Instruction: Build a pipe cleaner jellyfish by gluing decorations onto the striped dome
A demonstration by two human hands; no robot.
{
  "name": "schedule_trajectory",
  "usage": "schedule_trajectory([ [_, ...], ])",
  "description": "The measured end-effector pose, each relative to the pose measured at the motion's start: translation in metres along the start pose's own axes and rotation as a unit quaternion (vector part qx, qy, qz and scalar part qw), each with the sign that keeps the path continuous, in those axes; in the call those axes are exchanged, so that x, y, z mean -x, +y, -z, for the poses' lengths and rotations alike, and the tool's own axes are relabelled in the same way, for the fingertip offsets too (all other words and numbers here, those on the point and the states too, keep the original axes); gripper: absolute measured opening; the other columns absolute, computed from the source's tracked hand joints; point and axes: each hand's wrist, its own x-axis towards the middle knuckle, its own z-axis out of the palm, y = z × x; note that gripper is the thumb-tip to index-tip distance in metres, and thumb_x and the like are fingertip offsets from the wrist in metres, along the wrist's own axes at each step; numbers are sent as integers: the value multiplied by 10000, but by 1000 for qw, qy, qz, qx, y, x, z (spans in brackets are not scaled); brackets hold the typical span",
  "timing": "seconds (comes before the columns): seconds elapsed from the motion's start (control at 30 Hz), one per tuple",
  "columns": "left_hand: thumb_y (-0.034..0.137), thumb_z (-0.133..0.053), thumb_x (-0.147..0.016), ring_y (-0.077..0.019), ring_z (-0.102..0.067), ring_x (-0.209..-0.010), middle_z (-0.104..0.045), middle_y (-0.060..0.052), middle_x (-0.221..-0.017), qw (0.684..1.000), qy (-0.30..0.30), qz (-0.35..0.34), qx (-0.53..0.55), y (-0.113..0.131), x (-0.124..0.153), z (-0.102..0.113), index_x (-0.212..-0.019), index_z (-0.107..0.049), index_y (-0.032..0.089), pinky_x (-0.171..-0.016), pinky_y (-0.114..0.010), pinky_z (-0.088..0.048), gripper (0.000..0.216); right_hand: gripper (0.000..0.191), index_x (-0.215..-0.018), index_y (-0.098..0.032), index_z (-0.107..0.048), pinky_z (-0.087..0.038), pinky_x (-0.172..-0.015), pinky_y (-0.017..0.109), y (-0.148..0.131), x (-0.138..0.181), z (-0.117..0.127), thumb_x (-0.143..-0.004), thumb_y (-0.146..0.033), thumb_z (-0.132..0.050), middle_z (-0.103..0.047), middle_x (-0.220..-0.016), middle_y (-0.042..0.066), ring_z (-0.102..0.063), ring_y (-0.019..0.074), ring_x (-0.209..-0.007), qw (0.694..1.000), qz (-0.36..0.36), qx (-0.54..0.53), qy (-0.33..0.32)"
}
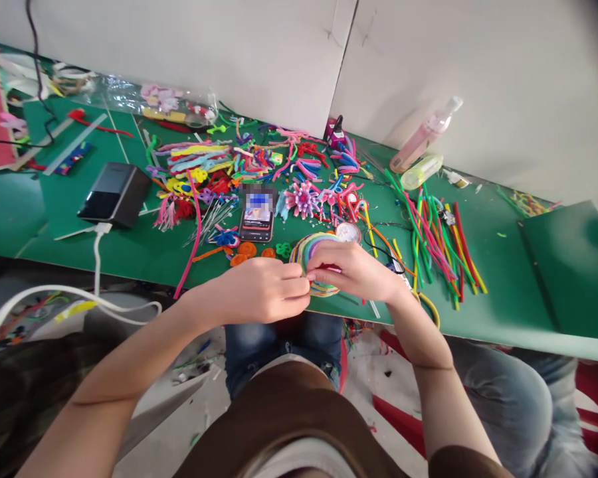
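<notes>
My left hand (264,290) is closed, its fingertips meeting those of my right hand (349,269) near the table's front edge. Both hands are in a pinch, and what lies between the fingertips is too small and hidden to make out. Behind and under my right hand shows a round disc of coiled, many-coloured strands (301,247), partly covered by the fingers. A bit of pink shows by the right fingers. Close to my left hand lie orange coiled discs (246,250) and a small green looped piece (283,250).
A phone (257,214) stands beyond the hands. Pipe cleaners (199,159) and a pink flower (301,199) lie behind it. A black box (114,194) with a white cable is left; loose stems (428,239), a pink bottle (423,136) and a green board (573,265) are right. Another person's leg (503,392) is below.
</notes>
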Motion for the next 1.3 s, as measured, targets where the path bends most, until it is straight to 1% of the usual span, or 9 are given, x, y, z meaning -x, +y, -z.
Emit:
schedule_trajectory([
  [0.23, 101, -506, -909, -124, -547, -732, -632, 12, -776, 999, -32, 6, -36, 1, 1, -6, -842, -625, 209, -610, -267, -410, 174, 192, -808, -142, -638, -463, -664, 246, 3, -1, 1, -939, -209, -515, -609, -739, 15, -547, 107, -684, 1000, -13, 3, 8],
  [0.37, 84, -510, -902, -121, -546, -745, -639, 11, -786, 998, -43, -16, -51, 1, -2, -8, -820, -622, 207, -603, -274, -398, 185, 199, -796, -140, -640, -461, -656, 239, 6, -2, 1, -937, -197, -512, -614, -737, 16, -551, 104, -681, 1000, -17, 9, -4],
  [0.57, 71, -497, -905, -119, -546, -719, -621, 14, -715, 998, -9, -36, -58, 0, -8, -7, -760, -611, 186, -572, -277, -388, 218, 211, -792, -141, -643, -463, -664, 244, 8, -3, 4, -940, -206, -506, -616, -734, 16, -546, 104, -679, 1000, -13, 17, -3],
  [0.7, 68, -496, -911, -107, -544, -715, -655, 20, -783, 998, -3, -30, -54, 0, -11, 0, -808, -620, 202, -565, -270, -395, 210, 143, -814, -146, -654, -469, -680, 256, 11, 2, 5, -903, -232, -583, -628, -781, 28, -564, 116, -727, 1000, 20, -2, -16],
  [0.8, 51, -502, -902, -102, -539, -709, -652, 26, -776, 999, 0, -24, -36, 1, -12, 4, -800, -618, 206, -558, -266, -387, 218, 136, -827, -154, -670, -473, -684, 262, 14, 4, 1, -906, -214, -577, -629, -798, 33, -576, 120, -743, 999, 42, -8, -4],
  [0.97, 81, -489, -917, -107, -504, -658, -587, 29, -667, 998, 5, 65, 15, 3, -7, -1, -748, -595, 206, -537, -276, -345, 236, 164, -894, -178, -675, -483, -700, 268, 8, 7, -10, -935, -228, -525, -637, -827, 37, -598, 133, -784, 996, 25, 55, 60],
  [1.03, 97, -482, -923, -107, -494, -645, -593, 26, -677, 993, 40, 114, 13, 6, -5, -8, -768, -604, 202, -540, -280, -330, 224, 165, -906, -187, -670, -480, -703, 272, 2, 9, -17, -936, -228, -513, -649, -843, 41, -602, 144, -792, 987, -9, 125, 103],
  [1.13, 94, -502, -907, -113, -496, -636, -616, 17, -693, 976, 108, 187, -37, 13, -3, -23, -784, -616, 185, -559, -285, -341, 191, 151, -890, -199, -664, -469, -690, 281, -7, 12, -31, -925, -216, -518, -659, -822, 41, -597, 160, -774, 954, -61, 225, 189],
  [1.3, 129, -555, -882, -127, -571, -673, -661, -3, -731, 936, 189, 276, -107, 23, -8, -46, -820, -650, 183, -637, -280, -448, 126, 140, -898, -204, -662, -471, -682, 297, -12, 18, -53, -909, -174, -527, -655, -791, 43, -590, 171, -747, 914, -102, 259, 294],
])
